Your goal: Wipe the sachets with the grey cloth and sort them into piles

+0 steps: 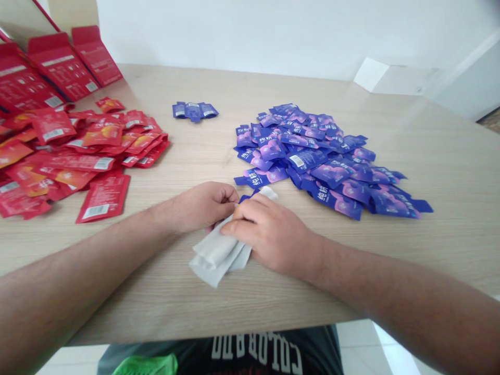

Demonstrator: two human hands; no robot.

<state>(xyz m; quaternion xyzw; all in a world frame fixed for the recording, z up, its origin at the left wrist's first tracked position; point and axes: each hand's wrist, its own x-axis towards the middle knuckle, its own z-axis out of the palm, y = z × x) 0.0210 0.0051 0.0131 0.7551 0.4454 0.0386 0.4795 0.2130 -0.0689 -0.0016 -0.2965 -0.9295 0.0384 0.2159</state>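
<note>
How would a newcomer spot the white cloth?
On the wooden table, look between the red packets and blue packets, toward the near edge. There the right hand grasps the white cloth. Unlike both piles, it is pale, unprinted and folded.

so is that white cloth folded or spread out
Folded: the white cloth shows overlapping layers and stacked edges, gripped by the right hand.

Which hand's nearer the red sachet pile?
Left. The left hand is to the right of the red sachet pile; the right hand is farther right, gripping the folded white cloth.
</note>
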